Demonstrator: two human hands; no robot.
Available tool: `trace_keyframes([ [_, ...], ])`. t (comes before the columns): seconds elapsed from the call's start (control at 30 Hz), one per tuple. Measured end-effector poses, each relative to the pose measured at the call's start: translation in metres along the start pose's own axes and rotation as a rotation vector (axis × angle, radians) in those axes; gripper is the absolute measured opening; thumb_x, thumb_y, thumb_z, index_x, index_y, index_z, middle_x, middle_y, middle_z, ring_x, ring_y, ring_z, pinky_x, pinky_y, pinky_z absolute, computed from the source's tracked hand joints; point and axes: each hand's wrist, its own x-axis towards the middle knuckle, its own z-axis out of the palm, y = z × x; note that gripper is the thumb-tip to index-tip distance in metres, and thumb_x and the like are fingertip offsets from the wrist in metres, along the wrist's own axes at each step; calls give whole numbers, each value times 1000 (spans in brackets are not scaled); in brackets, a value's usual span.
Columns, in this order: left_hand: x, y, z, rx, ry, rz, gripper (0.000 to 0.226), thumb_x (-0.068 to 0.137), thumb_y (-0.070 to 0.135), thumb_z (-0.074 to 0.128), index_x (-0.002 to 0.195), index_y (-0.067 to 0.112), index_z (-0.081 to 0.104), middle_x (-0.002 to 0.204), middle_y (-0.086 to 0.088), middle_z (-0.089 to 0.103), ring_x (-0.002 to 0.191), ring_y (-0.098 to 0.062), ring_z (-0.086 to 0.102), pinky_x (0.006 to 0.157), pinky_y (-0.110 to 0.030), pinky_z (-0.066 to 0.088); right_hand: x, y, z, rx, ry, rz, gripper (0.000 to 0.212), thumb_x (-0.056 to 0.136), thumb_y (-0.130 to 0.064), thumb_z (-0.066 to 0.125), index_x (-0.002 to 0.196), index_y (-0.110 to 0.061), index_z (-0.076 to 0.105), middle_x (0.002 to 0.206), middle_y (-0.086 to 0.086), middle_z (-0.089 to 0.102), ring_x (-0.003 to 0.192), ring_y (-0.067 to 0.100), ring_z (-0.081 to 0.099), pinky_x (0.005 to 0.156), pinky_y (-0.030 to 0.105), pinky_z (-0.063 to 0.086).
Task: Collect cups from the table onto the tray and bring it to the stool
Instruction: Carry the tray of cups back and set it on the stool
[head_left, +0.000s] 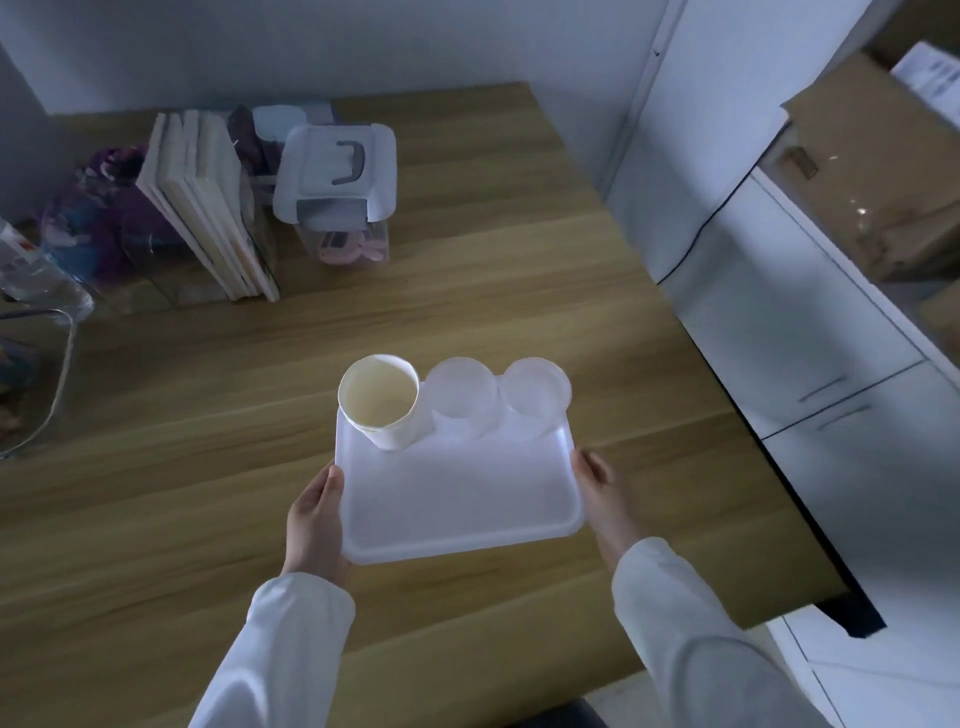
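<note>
A white rectangular tray (462, 499) is held above the wooden table (208, 415). My left hand (314, 519) grips its left edge and my right hand (605, 499) grips its right edge. Three cups stand in a row along the tray's far side: a white paper cup (382, 402) on the left, a clear plastic cup (462, 397) in the middle, and another clear plastic cup (535, 395) on the right. All three are upright. The stool is not in view.
At the table's back left stand a row of books (208, 208), a lidded clear container (337, 176) and purple items (104, 218). White cabinets (810, 332) and a cardboard box (883, 166) lie to the right of the table.
</note>
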Motion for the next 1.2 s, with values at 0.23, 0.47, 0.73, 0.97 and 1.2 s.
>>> trace_keyframes([
  [0.23,-5,3,16,158,-169,-22,27,96,28,44,80,19,63,75,-2,60,69,-23,54,66,-31,44,-45,25,-17,72,228,54,28,95,-30,38,89,-15,61,82,7,63,78,24,59,67,30,47],
  [0.47,-29,-12,49,341,-361,3,28,96,26,42,91,6,60,74,-2,56,65,-18,50,48,-14,42,-105,65,-44,212,502,91,31,96,-25,36,70,-21,52,67,2,49,65,19,47,59,29,38],
  [0.73,-102,-45,104,566,-578,132,24,96,19,43,93,2,59,66,0,49,59,-10,48,43,-11,36,-178,125,-95,422,787,228,29,92,-22,39,68,-10,49,69,7,49,66,20,42,61,30,35],
  [0.97,-197,-94,143,627,-775,125,31,89,20,49,61,17,62,63,-12,58,60,-20,48,61,-31,40,-263,188,-152,598,992,261,27,92,-25,43,78,-20,66,93,9,68,85,21,57,84,38,49],
  [1.2,-324,-167,167,700,-985,127,26,96,26,45,110,14,62,104,-6,67,95,-23,62,74,-23,44,-368,271,-212,711,1160,288,30,95,-23,40,112,-13,63,104,5,65,93,21,58,66,24,47],
])
